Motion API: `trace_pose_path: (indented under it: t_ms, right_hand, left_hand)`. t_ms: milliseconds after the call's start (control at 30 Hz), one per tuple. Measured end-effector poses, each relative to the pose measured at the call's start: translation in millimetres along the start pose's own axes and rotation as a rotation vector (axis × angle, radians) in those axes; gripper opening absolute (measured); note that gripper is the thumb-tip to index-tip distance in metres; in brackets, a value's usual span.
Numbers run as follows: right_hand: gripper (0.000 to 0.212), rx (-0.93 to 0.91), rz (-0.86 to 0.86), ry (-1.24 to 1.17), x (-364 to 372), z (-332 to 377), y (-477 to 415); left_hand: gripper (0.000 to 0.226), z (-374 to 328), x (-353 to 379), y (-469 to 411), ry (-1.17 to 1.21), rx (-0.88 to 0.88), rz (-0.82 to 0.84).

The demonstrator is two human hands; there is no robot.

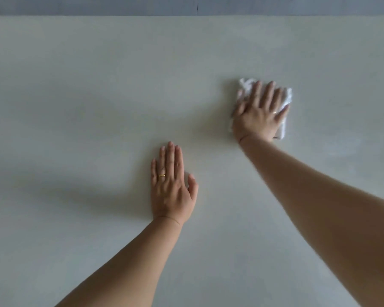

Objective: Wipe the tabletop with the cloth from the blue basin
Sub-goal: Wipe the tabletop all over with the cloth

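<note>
A white cloth [285, 100] lies bunched on the pale tabletop [98, 96], right of centre. My right hand [258, 113] presses flat on top of it with fingers spread, covering most of it; the hand and cloth are slightly blurred. My left hand [172, 185] rests palm down on the bare tabletop nearer to me, fingers together, holding nothing; it wears a gold ring. The blue basin is out of view.
The table's far edge [186, 16] runs across the top of the view, with a grey wall or floor behind it. A faint damp patch [339, 147] shows on the surface to the right of my right forearm.
</note>
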State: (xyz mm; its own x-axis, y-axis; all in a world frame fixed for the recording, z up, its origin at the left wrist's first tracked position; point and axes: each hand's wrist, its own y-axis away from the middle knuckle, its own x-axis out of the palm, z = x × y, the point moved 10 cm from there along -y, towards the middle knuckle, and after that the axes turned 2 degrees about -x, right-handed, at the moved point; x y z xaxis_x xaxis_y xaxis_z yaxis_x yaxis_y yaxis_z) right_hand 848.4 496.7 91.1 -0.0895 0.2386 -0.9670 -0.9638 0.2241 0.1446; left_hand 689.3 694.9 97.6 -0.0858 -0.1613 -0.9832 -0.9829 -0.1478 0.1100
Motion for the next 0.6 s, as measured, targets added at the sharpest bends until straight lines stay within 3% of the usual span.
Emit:
trace_pose_path:
  t_ms: [100,200,267,367,433,500,600]
  right_hand:
    - [0.06,-0.465,0.096,0.054,23,76,56]
    - [0.059,-0.906,0.177,0.207,20,77,58]
    - [0.058,-0.797,0.147,0.209,5,36,9]
    - [0.059,-0.205,0.08,0.068,-17,-35,-56]
    - [0.058,0.006,0.042,0.007,-12,-24,-47]
    - [0.057,-0.144,0.062,-0.013,0,25,-24]
    - [0.061,-0.709,0.18,0.142,17,78,16]
  left_hand:
    - [0.066,-1,-2,-1,0.001,-0.015,0.004]
    - [0.065,-2,-5,0,0.014,0.004,-0.001]
    - [0.063,-3,-10,-4,0.039,0.019,-0.015]
    - [0.059,-12,-23,-27,0.084,0.03,-0.073]
    - [0.06,-24,-31,-55,0.106,0.042,-0.113]
    - [0.06,-36,-36,-88,0.122,0.015,-0.148]
    - [0.057,-39,-29,-124,0.123,-0.05,-0.129]
